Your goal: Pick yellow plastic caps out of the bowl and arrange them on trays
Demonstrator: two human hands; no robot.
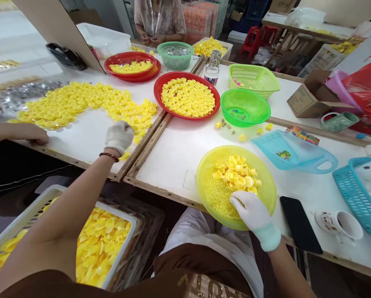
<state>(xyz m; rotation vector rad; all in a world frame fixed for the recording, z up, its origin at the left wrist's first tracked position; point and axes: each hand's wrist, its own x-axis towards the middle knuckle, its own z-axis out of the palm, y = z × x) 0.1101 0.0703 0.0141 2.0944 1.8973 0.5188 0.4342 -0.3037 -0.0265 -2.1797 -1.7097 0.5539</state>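
Note:
My left hand (119, 137), in a white glove, is at the right end of a wide spread of yellow caps (89, 97) on the white table. Its fingers are curled and what they hold, if anything, is hidden. My right hand (250, 211), also gloved, is over the near right part of a yellow bowl (268, 182). Thumb and fingers are bent toward small yellow pellets (218, 194); no held piece can be made out. Larger yellow cup-shaped pieces (237, 171) are heaped in the bowl just beyond it.
A red tray (218, 101) of yellow caps lies ahead. Green bowl (246, 109), blue scoop (294, 151), phone (300, 223) and mug (339, 223) are at right. A white crate (131, 231) of yellow pieces stands below left. Another person's hand (36, 134) rests at left; someone sits across.

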